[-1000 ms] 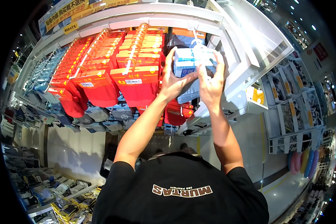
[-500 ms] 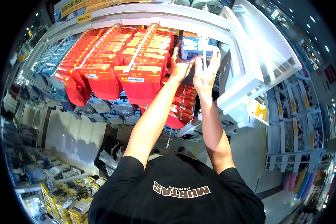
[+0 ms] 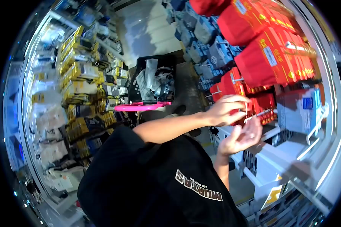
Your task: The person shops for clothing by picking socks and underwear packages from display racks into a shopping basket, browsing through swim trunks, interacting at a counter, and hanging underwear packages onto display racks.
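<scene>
My left hand (image 3: 228, 110) is beside the lower red sock packs (image 3: 264, 108), its fingers curved and apart with nothing visible in them. Below it, my right hand (image 3: 241, 137) is turned palm up, fingers spread and slightly blurred, and it looks empty. White display hooks show close to the fingertips of both hands; whether they touch is unclear. To the right of my hands, a stack of packs with blue header cards (image 3: 300, 110) hangs on the rack. Above, larger red sock packs (image 3: 262, 58) with red and gold cards hang from hooks.
A black basket (image 3: 134, 85) with a pink handle (image 3: 144, 106) stands on the floor, holding grey and clear packs. Yellow-carded packs (image 3: 79, 81) fill the left rack. Grey and blue sock packs (image 3: 218, 55) hang beyond my hands. A white rack frame (image 3: 271, 160) lies at lower right.
My view has swung left, bringing the basket and the left rack into sight. Both hands have come away from the blue-carded packs to beside the lower red packs.
</scene>
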`<state>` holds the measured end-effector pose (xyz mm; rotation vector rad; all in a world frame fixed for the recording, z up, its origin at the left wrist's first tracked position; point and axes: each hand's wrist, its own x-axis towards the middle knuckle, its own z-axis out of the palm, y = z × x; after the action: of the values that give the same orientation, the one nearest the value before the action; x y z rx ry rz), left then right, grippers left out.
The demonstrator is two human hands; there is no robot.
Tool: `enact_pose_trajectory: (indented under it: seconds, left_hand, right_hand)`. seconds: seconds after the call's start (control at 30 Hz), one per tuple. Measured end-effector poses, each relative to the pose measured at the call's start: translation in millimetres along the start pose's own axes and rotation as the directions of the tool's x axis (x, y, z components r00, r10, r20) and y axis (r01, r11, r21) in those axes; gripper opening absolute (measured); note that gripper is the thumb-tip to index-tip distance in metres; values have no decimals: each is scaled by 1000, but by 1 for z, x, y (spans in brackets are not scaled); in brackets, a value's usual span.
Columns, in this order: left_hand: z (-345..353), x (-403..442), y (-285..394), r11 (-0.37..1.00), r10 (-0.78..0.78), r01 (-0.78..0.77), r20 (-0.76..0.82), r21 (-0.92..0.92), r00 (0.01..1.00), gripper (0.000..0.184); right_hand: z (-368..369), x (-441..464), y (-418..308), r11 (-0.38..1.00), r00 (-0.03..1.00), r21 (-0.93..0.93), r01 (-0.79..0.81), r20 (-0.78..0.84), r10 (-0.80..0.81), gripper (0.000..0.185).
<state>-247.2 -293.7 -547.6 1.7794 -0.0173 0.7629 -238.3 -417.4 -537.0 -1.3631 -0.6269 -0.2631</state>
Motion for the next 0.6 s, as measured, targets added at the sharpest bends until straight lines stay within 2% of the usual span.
enact_pose_trajectory:
  seconds: [0.03,0.07,0.1,0.17,0.2,0.27,0.3,0.4,0.43,0.5,0.53,0.6]
  left_hand:
    - [-16,-31,-13,995,-80,87,-127,54,989,17]
    - [-37,-60,-18,969,-211,235,-229,82,950,15]
    - [-57,-90,-25,907,-337,397,-328,139,883,15]
    - [-97,-143,-32,803,-382,547,-499,238,778,13]
    - [-115,-161,-26,732,-461,657,-578,181,673,12]
    - [-154,-191,-24,700,-365,646,-627,303,689,12]
    - [-173,-200,-23,639,-416,713,-649,290,637,14]
    - [-226,-219,-26,461,-408,790,-694,404,593,19]
    - [-240,-223,-28,417,-414,803,-698,425,584,21]
    - [-263,-235,-33,342,-444,839,-714,423,541,23]
    - [-270,-237,-31,314,-470,868,-732,384,494,23]
    - [-276,-242,-31,308,-377,839,-752,449,540,18]
  right_hand:
    - [3,-20,9,1000,991,27,-10,132,6,62]
    - [9,-35,15,991,953,-13,-133,272,132,57]
    - [14,-50,22,967,881,-75,-244,399,253,53]
    - [23,-71,57,905,705,-216,-367,571,421,45]
    - [30,-79,75,873,631,-312,-375,604,487,41]
    - [41,-96,115,838,482,-439,-323,686,545,43]
    - [49,-106,140,822,424,-474,-316,705,569,43]
    - [89,-118,177,777,340,-578,-251,699,630,44]
    - [106,-123,186,786,318,-563,-257,718,619,45]
    - [144,-134,209,805,272,-528,-270,760,590,46]
    - [163,-139,221,792,217,-537,-290,769,601,50]
    - [202,-155,257,784,151,-603,-145,770,620,54]
